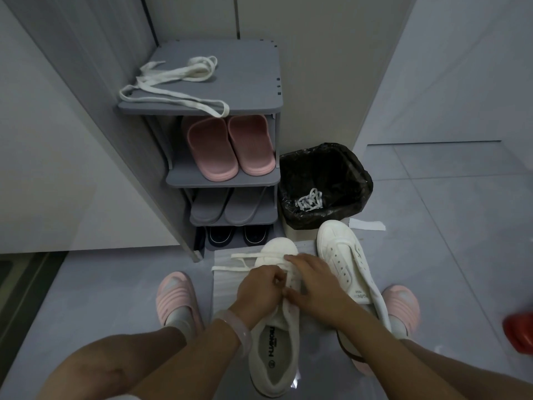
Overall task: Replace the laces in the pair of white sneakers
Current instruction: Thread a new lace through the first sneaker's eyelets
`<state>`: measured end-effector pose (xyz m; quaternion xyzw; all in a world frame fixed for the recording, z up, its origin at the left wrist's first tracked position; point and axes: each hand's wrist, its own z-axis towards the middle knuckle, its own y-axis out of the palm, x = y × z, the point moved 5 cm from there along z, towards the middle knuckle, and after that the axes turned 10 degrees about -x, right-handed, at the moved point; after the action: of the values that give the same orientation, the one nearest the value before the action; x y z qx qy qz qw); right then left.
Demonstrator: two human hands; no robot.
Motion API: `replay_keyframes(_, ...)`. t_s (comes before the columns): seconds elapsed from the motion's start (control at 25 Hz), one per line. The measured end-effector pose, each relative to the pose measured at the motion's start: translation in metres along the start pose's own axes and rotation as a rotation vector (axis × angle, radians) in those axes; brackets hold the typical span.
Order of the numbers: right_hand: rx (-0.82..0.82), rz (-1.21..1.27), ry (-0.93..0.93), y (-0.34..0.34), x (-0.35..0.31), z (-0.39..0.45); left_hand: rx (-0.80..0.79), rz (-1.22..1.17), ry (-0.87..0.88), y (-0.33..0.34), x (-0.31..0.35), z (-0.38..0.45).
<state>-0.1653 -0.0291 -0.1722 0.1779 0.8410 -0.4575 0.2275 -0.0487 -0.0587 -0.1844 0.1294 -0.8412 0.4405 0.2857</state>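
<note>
A grey four-tier plastic shoe rack [268, 82] stands in the corner of a grey-tiled floor [461, 212], and everything here lies in relation to it. On its top shelf sprawls a loose flat white shoelace [173, 82], one loop hanging over the front edge. The tier below holds a pair of pink rubber slippers [230, 148]; under those sit grey slippers [227, 209], and dark shoes [236, 235] fill the bottom tier.

Just right of the rack stands a small bin lined with a black plastic bag [326, 157]; inside it lies a bunched white lace [310, 199].

In front of the rack, on a sheet of white foam wrap [222, 284], rests the near white canvas sneaker [274, 356], toe toward the rack. The left hand [259, 290] pinches a flat white lace [245, 256] at the eyelets, its grip curled tight on it; the lace trails left across the foam. The right hand [314, 281] lies over the sneaker's tongue, fingers bent and the thumb meeting the left hand at the lace. Both hands hide the eyelet rows.

The second white sneaker [346, 255], unlaced, lies in front of the bin, right of the first. Feet in pink sandals [176, 295] flank the sneakers. A red object [519, 327] shows far right of the rack at the frame edge.
</note>
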Motion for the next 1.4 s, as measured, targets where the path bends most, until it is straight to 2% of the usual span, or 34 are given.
replay_keyframes(0.12,-0.078,-0.192,0.010,0.010,0.003,-0.006,-0.057,0.046,0.023,0.001,0.004,0.002)
replay_keyframes(0.36,-0.129,-0.126,0.063,0.016,0.000,0.000,-0.128,0.076,0.079,0.000,0.006,0.007)
replay_keyframes(0.6,-0.175,-0.117,0.084,0.011,0.001,0.004,-0.023,0.074,0.076,0.002,0.004,0.006)
replay_keyframes(0.76,-0.205,-0.117,0.089,0.012,0.002,0.005,0.136,0.114,0.057,-0.067,0.008,-0.009)
replay_keyframes(0.84,-0.207,-0.096,0.081,0.011,0.002,0.005,0.224,-0.077,0.028,-0.119,0.005,-0.027)
replay_keyframes(0.88,-0.209,-0.087,0.083,0.011,0.002,0.005,0.223,-0.300,0.031,-0.132,0.004,-0.034)
replay_keyframes(0.92,-0.213,-0.082,0.088,0.011,0.002,0.004,0.150,-0.580,0.038,-0.131,0.007,-0.038)
replay_keyframes(1.0,-0.216,-0.087,0.096,0.012,0.002,0.004,-0.121,-1.102,0.048,-0.097,0.022,-0.041)
replay_keyframes(1.04,-0.213,-0.091,0.100,0.012,0.001,0.005,-0.226,-1.228,-0.006,-0.073,0.027,-0.039)
replay_keyframes(1.08,-0.209,-0.094,0.105,0.013,0.001,0.005,-0.255,-1.183,-0.083,-0.054,0.027,-0.036)
replay_keyframes(1.16,-0.211,-0.095,0.114,0.012,0.002,0.004,-0.171,-0.729,-0.164,-0.044,0.014,-0.025)
replay_keyframes(1.24,-0.220,-0.082,0.112,0.012,0.003,0.004,0.105,-0.285,-0.163,-0.080,0.006,-0.026)
replay_keyframes(1.32,-0.220,-0.068,0.102,0.012,0.001,0.004,0.445,-0.187,-0.100,-0.138,0.005,-0.042)
replay_keyframes(1.36,-0.216,-0.063,0.098,0.012,0.001,0.003,0.555,-0.188,-0.083,-0.159,0.001,-0.048)
replay_keyframes(1.4,-0.211,-0.055,0.092,0.012,0.001,0.003,0.587,-0.163,-0.087,-0.167,-0.002,-0.048)
